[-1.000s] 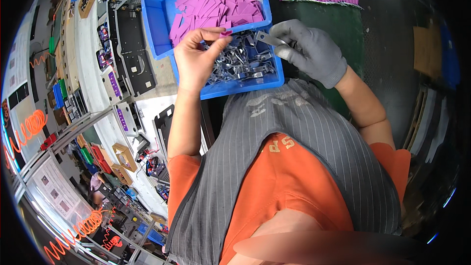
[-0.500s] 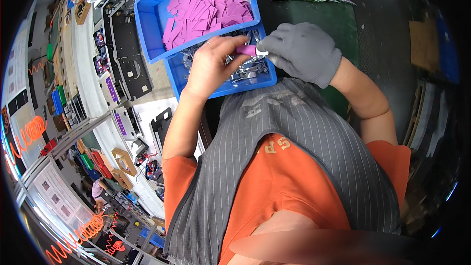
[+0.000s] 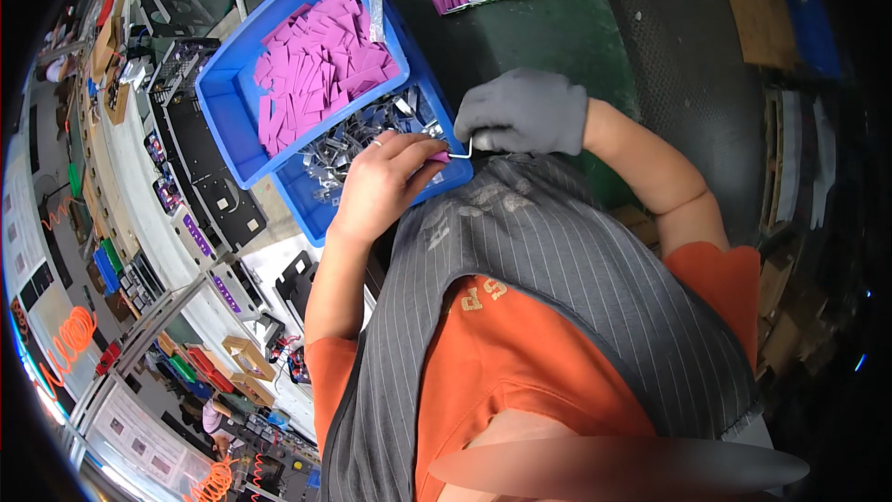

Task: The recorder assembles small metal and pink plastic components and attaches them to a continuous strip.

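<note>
One bent metal piece (image 3: 460, 156), and we're gripping it from both sides!
Our bare left hand (image 3: 386, 175) is pinching the purple sleeve (image 3: 439, 157) at one end, our gloved right hand (image 3: 522, 113) is clamping the other, and we're holding it above the near corner of the blue bin (image 3: 314, 225).

The left hand (image 3: 386, 181) (bare, with a ring) pinches a purple piece (image 3: 440, 157) at one end of a bent metal part (image 3: 460, 156); the gray-gloved right hand (image 3: 522, 113) grips the other. Beside them, a blue bin (image 3: 221, 98) of purple pieces (image 3: 321, 70) overlaps another.
</note>
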